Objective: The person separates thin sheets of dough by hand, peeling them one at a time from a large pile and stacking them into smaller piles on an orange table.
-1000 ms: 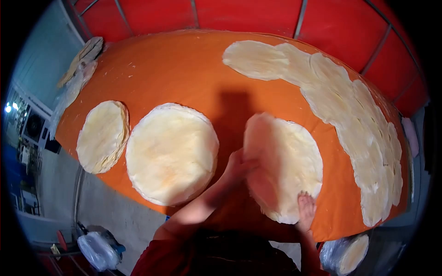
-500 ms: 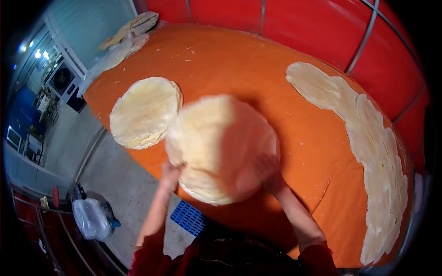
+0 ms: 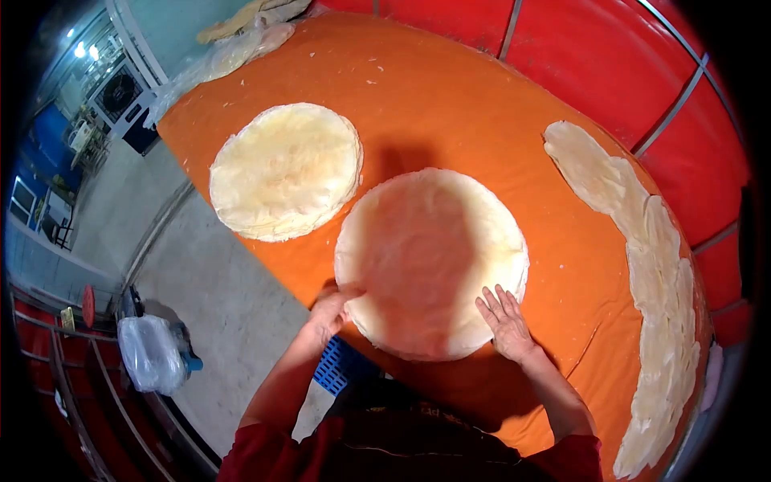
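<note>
A stack of round, thin flatbreads (image 3: 490, 241) lies on the orange cloth just in front of me, with a dark shadow across its middle. My left hand (image 3: 329, 312) is closed at the stack's near left edge, its thumb over the rim; the other fingers are partly hidden. Flat on the near right part of the top sheet rests my right hand (image 3: 507, 323), fingers stretched out. Beyond to the left is a second round flatbread stack (image 3: 287, 170), apart from the first.
Overlapping flatbreads (image 3: 658, 265) line the right side of the orange-covered table (image 3: 450, 104). Plastic-wrapped flatbread (image 3: 233, 56) sits at the far left corner. A blue crate (image 3: 344, 368) stands below the table edge. Red panels (image 3: 586, 64) rise behind.
The blurred flatbread in my hands has come down flat onto the near stack. My right hand has flattened out on top. The view has shifted slightly.
</note>
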Demonstrator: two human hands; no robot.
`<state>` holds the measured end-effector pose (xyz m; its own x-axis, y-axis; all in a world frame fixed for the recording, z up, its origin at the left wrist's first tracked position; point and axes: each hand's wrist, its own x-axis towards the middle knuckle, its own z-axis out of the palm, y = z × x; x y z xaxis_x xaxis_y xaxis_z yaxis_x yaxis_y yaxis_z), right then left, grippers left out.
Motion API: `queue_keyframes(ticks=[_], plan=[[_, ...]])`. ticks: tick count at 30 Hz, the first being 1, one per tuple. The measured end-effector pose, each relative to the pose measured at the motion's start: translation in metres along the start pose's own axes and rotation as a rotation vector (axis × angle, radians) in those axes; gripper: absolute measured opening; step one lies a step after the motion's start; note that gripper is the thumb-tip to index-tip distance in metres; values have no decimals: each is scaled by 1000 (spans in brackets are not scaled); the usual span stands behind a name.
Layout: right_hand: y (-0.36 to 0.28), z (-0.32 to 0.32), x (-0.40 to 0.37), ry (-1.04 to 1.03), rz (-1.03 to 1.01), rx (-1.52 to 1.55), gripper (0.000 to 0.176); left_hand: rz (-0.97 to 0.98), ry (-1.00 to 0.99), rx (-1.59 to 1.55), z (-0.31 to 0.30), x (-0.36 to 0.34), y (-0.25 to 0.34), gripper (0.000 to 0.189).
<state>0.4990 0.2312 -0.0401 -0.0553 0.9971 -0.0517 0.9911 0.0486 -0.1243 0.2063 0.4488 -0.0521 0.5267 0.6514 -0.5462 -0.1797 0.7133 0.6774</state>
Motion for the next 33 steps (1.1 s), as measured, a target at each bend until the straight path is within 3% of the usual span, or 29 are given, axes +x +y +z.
queue_keyframes(ticks=[1,2,5,8,11,13,16,18,20,22,24,25,27,29,31,32,33], plan=[[-1,-4,-1,-19,-1,34,74,-73,-103,-130,1,-1,-2,33],[-2,-9,0,-38,-9,69,76,-196,-140,-233,-12,7,-22,45],[-9,-34,1,-138,0,248,80,-114,-184,-293,2,-6,-33,48],[-5,-23,-3,-67,-11,180,76,-46,-233,-404,2,-9,-17,49],[-3,-3,-8,85,-86,86,65,18,-182,-213,-2,10,3,50],[-4,6,-12,167,-132,61,61,-37,-201,-234,-6,32,19,44],[-8,13,-12,233,-104,-59,52,-114,-169,-128,-10,56,31,37],[-8,13,-1,285,-82,-110,51,-65,-178,1,-7,61,40,36],[-14,8,17,346,-52,-80,50,81,-141,98,25,49,69,37],[-25,6,33,390,-44,-44,49,206,-439,270,54,58,114,47],[-41,-16,61,477,-33,-52,45,497,-742,277,83,68,166,61],[-43,-23,83,535,-5,-19,44,390,-768,394,103,46,212,72],[-44,-39,135,648,42,56,42,335,-811,421,106,67,276,54],[-53,-69,198,785,-1,60,41,379,-790,369,82,96,336,38],[-66,-98,257,784,-25,11,42,592,-646,432,42,84,387,38],[-72,-107,282,784,-33,-16,42,389,-484,206,33,55,400,39],[-77,-109,306,764,-71,-42,43,434,-322,344,3,56,406,41]])
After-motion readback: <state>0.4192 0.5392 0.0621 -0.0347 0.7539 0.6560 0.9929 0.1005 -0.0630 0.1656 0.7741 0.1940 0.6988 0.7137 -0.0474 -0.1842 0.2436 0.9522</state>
